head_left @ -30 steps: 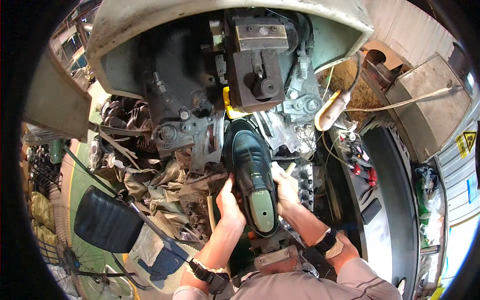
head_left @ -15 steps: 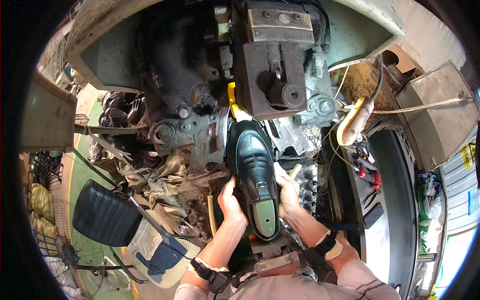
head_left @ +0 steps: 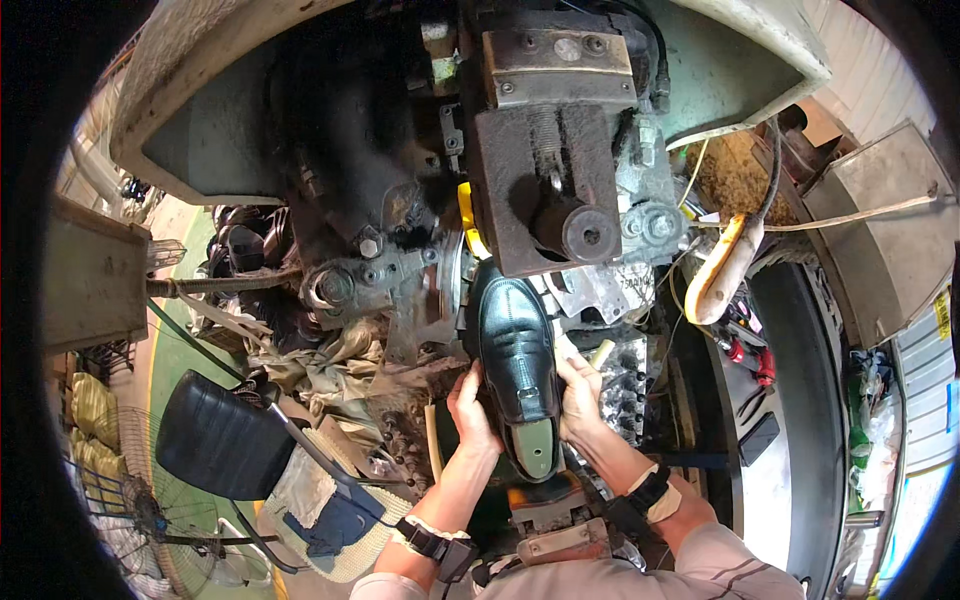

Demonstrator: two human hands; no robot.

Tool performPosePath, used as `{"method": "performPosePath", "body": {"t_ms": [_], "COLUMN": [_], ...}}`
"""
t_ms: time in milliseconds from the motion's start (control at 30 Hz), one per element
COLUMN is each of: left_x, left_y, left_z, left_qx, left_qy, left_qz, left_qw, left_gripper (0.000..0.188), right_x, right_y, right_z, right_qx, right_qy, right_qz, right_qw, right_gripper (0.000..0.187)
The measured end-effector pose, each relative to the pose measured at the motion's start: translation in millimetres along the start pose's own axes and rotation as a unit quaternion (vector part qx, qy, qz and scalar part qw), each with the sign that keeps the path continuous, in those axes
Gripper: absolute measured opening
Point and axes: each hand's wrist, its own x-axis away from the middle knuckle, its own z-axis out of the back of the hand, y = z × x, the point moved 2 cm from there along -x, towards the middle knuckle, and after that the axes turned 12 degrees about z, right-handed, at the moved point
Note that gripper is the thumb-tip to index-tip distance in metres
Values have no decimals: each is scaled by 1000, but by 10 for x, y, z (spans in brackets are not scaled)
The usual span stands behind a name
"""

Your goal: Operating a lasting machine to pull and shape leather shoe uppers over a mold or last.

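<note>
Less of the green shoe last [head_left: 537, 450] shows at the opening of the black leather shoe [head_left: 515, 330] than half a second ago, and the shoe's toe now appears to meet the lower edge of the dark metal block [head_left: 530, 185] ahead of the fingers. One shoe, fitted on one last, lies between two bare hands, toe pointing away from the person and heel nearest the body. Left hand [head_left: 472, 410] and right hand [head_left: 580, 395] face each other, one on each side, their fingers clamped on the shoe's flanks toward the heel half; some fingertips are hidden, so I cannot tell exactly where they end. Both forearms rise from the lower edge and slant inward, each wearing one dark wrist strap: one on the left wrist [head_left: 432, 543], one on the right [head_left: 650, 490]. One cylindrical knob [head_left: 590, 233] juts from the block, beyond the right fingers, and one yellow part [head_left: 470, 215] stands beyond the toe, ahead of the left fingers. Well left of the left fingers are one chair with a black backrest [head_left: 220, 435], one dark blue cloth [head_left: 335, 525] on its seat, and one wire-caged fan [head_left: 150, 520]. Right of the right fingers lies one flat black rectangular object [head_left: 760, 437].
</note>
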Motion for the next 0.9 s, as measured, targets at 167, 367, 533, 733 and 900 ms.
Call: {"method": "performPosePath", "body": {"t_ms": [167, 367, 533, 733, 900], "left_x": [-27, 17, 93, 154, 78], "left_y": [-23, -11, 41, 421, 768], "left_z": [22, -15, -90, 384, 2223], "left_qx": [12, 35, 39, -214, -268], "left_qy": [-20, -49, -72, 107, 338], "left_qz": [12, 61, 72, -113, -295], "left_qw": [1000, 996, 994, 964, 853], "left_gripper": [29, 31, 33, 34, 33], "right_x": [16, 68, 90, 112, -268], "right_y": [-56, -98, -120, -582, -866], "right_z": [-75, -83, -123, 238, 1815], "right_qx": [-3, 22, 23, 220, 429], "right_qy": [2, 20, 5, -18, 103], "right_qz": [2, -1, 23, -54, 6], "right_qw": [1000, 1000, 999, 974, 897], "right_gripper": [32, 30, 30, 35, 63]}}
